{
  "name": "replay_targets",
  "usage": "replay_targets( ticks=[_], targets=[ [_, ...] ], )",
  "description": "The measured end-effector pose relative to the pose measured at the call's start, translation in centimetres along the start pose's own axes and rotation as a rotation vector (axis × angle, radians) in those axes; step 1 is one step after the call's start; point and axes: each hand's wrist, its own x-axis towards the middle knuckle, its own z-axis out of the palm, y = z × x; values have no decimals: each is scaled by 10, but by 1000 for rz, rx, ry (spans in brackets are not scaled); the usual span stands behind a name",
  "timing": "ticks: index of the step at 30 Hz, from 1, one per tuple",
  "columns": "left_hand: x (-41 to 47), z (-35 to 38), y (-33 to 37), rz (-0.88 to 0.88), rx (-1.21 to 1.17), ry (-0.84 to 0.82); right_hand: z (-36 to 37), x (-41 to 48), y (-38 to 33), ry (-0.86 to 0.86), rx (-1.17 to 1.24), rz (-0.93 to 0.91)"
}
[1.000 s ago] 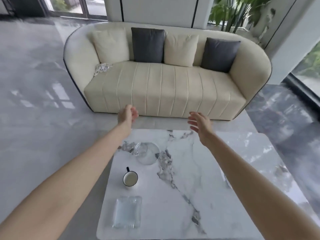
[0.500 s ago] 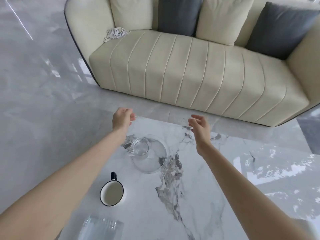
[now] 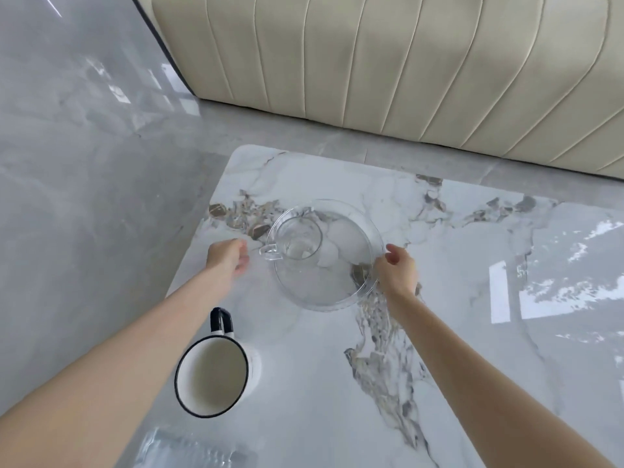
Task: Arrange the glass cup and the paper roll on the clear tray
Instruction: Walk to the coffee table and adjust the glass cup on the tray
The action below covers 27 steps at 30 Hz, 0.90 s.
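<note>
A round clear tray [image 3: 324,293] lies on the white marble table [image 3: 472,332] near its far left corner. A glass cup [image 3: 297,243] with a handle stands upright on the tray's left part, handle pointing left. My left hand [image 3: 228,256] hovers just left of the handle with loosely curled fingers, holding nothing. My right hand [image 3: 396,268] is at the tray's right rim, fingers closed on its edge. No paper roll is in view.
A white mug with a black rim and handle [image 3: 212,369] stands near my left forearm. A clear ridged dish [image 3: 189,450] lies at the bottom edge. A cream sofa [image 3: 405,62] stands beyond the table, with grey floor to the left.
The view has tilted down and closer to the table. Both hands have come down from above the far edge: the left beside the cup's handle, the right onto the tray's rim.
</note>
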Motion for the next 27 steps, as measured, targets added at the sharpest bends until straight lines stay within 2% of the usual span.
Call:
replay_targets(
  ticks=[5,14,27],
  targets=[
    [-1,28,9,-15,10,-81,11,9,0,59,-18,-49],
    [-20,56,5,8,134,-60,-20,8,10,54,-42,-16],
    [-114,149,-56,12,275,-188,-165,-11,87,126,-19,123]
  ],
)
